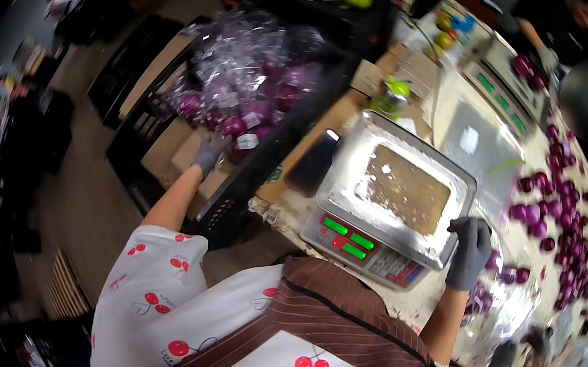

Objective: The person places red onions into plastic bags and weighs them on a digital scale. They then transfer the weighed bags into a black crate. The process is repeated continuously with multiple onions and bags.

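My left hand [210,154], in a grey glove, reaches into a black crate [218,206] at the left. Its fingers are apart, close beside clear bags of red onions [234,126] with white labels; contact cannot be made out. My right hand [470,251], also gloved in grey, is at the right rim of a weighing scale's metal tray [342,164]. Its fingers are curled, and what they hold, if anything, is hidden. Dirt and bits of skin lie on the tray, with no onions on it. Green digits glow on the scale's front panel [353,247].
Loose red onions [568,232] spread over the table's right side. A dark phone [312,162] lies left of the scale, with a green-topped object [394,96] behind it. Flat clear bags [483,151] lie beyond. A co-worker [560,29] stands at another scale [502,85].
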`<act>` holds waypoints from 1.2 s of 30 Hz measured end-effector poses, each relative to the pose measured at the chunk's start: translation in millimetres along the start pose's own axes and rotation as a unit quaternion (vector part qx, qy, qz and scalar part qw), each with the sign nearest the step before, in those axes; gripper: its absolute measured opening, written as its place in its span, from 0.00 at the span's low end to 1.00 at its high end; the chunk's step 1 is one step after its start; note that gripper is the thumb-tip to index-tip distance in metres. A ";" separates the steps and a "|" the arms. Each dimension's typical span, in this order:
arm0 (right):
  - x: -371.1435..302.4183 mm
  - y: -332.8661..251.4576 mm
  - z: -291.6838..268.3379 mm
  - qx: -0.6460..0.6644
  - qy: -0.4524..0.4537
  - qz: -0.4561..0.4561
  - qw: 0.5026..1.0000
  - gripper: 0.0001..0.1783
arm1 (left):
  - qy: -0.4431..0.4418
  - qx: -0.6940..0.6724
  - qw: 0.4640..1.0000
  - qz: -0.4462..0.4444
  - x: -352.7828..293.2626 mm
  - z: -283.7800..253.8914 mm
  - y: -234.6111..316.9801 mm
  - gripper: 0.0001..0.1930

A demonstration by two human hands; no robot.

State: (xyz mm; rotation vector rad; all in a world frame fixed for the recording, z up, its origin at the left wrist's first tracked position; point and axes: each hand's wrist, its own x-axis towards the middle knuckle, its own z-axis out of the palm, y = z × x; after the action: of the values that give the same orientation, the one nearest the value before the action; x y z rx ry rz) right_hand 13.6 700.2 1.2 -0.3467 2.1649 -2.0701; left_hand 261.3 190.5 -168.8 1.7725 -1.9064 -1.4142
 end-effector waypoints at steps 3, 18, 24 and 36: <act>-14.8 9.8 -9.0 -0.076 0.024 0.014 0.997 0.10 | -0.183 -0.005 0.965 0.187 15.9 48.1 -3.0 0.30; -53.3 19.1 -109.4 -0.239 0.137 -0.115 0.954 0.20 | -0.032 0.526 0.780 0.338 -6.4 -5.4 127.7 0.23; 7.4 28.1 -233.8 -0.614 0.041 0.230 0.754 0.35 | -0.095 0.110 0.809 0.569 -195.9 72.5 237.3 0.11; 74.2 -56.4 -154.9 -0.418 -0.003 -0.059 0.907 0.21 | -0.414 0.009 0.789 0.453 -319.2 209.3 198.1 0.09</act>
State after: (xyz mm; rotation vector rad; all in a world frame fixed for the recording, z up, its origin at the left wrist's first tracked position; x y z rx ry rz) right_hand -92.1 829.4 70.7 -0.5593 2.9745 -1.0413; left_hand 71.6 534.6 6.1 -0.0504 -2.5432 -1.7917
